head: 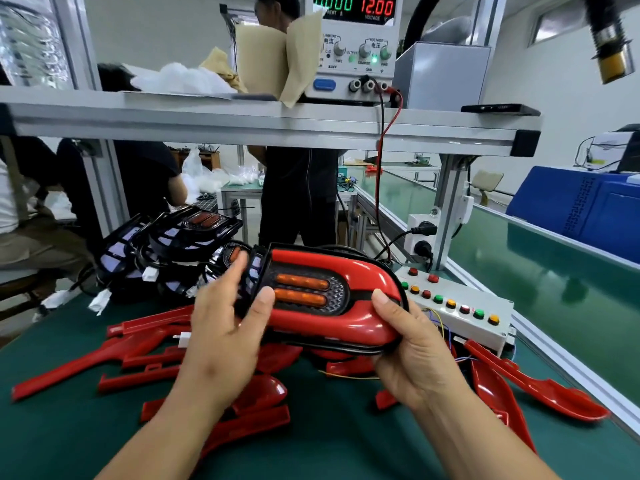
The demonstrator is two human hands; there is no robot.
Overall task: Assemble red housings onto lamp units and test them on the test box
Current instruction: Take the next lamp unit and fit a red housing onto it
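Note:
I hold a lamp unit with a red housing [349, 271] fitted over it above the green bench; two amber strips [301, 289] show in its black centre. My left hand [225, 327] grips its left end, thumb on the front face. My right hand [412, 344] clasps the rounded right end from below. The white test box [460, 303] with red, green and yellow buttons lies just right of the lamp. Several loose red housings [145, 344] lie on the mat beneath and around my hands. A pile of bare black lamp units [166, 244] sits behind on the left.
A power supply [356, 46] reading 12.00 stands on the overhead shelf [263, 123], its red lead dropping toward the test box. A socket block [420, 233] hangs on the post. A green conveyor [540, 258] runs along the right. People sit and stand behind the bench.

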